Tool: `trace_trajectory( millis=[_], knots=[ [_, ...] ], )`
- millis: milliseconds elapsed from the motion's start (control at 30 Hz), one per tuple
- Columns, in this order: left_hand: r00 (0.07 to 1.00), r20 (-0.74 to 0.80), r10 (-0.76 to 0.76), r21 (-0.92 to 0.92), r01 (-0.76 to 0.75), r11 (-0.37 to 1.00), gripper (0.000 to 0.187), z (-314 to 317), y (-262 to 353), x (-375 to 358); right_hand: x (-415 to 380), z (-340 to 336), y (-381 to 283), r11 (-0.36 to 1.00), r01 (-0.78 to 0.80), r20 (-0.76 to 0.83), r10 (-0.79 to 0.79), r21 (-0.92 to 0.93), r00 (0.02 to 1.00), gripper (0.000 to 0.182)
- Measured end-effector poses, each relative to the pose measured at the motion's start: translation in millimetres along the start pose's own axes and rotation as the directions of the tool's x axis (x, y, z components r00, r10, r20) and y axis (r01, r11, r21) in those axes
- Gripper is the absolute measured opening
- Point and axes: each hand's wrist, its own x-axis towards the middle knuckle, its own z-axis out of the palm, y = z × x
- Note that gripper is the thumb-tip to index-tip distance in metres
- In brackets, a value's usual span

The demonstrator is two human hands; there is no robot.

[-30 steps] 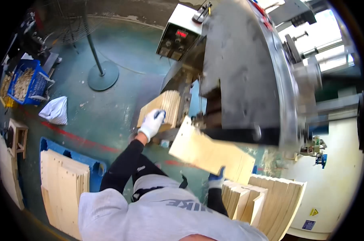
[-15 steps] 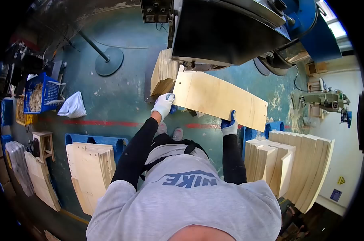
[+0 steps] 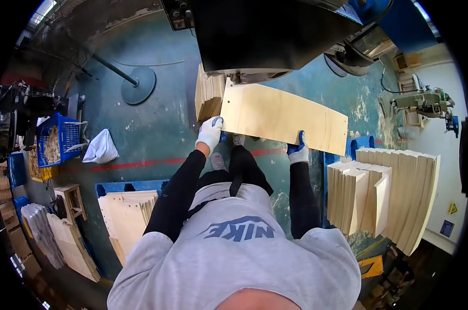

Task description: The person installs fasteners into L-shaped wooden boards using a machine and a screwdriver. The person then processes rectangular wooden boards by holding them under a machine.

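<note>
A long, pale plywood panel [image 3: 283, 116] with small holes near its ends is held out in front of my body, its far left corner passing under the dark machine [image 3: 270, 36]. My left hand [image 3: 210, 132], in a white and blue work glove, is closed on the panel's near left corner. On the near edge toward the right end, my right hand [image 3: 298, 149] grips it in a matching glove, thumb on top and fingers hidden below. Just beyond my left hand stands a stack of plywood pieces [image 3: 209, 95].
Plywood stacks [image 3: 399, 191] stand on a blue pallet at right, and more panels [image 3: 128, 212] at left. A round-based stand [image 3: 139, 86], a white sack [image 3: 102, 147] and a blue basket [image 3: 63, 137] are on the left. A green machine [image 3: 425, 106] is at far right.
My feet have shifted into a stride and the view has moved forward slightly. Both hands keep hold of the plywood panel, which sits a little higher and farther right in view.
</note>
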Motion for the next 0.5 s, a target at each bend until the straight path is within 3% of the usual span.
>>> trace_trajectory(
  millis=[67,200,300,400,500],
  knots=[
    [0.993,0.013,-0.114,-0.068,0.115,0.991,0.033,-1.7,10.8,-9.4,-1.1,-5.0,1.9,1.000,0.005,0.004,-0.005,-0.004,1.000,0.033],
    [0.993,-0.006,-0.114,-0.012,0.114,0.993,0.033,-1.2,-4.4,0.4,-0.4,-4.9,-0.5,0.999,-0.003,0.005,0.002,0.037,1.000,0.033],
    [1.000,-0.001,-0.015,-0.046,0.014,0.999,0.029,-3.5,-13.6,3.0,-9.3,1.0,-4.3,0.999,-0.004,0.012,0.004,0.034,1.000,0.033],
    [0.984,0.063,-0.168,-0.150,0.176,0.973,0.024,-10.4,25.9,-26.7,-12.0,3.7,-6.3,0.996,0.019,-0.017,-0.018,0.085,1.000,0.034],
    [0.983,0.068,-0.172,-0.171,0.181,0.968,0.019,-9.5,31.9,-35.1,0.8,-7.0,-3.8,0.996,0.013,-0.004,-0.013,0.087,1.000,0.035]
  ],
)
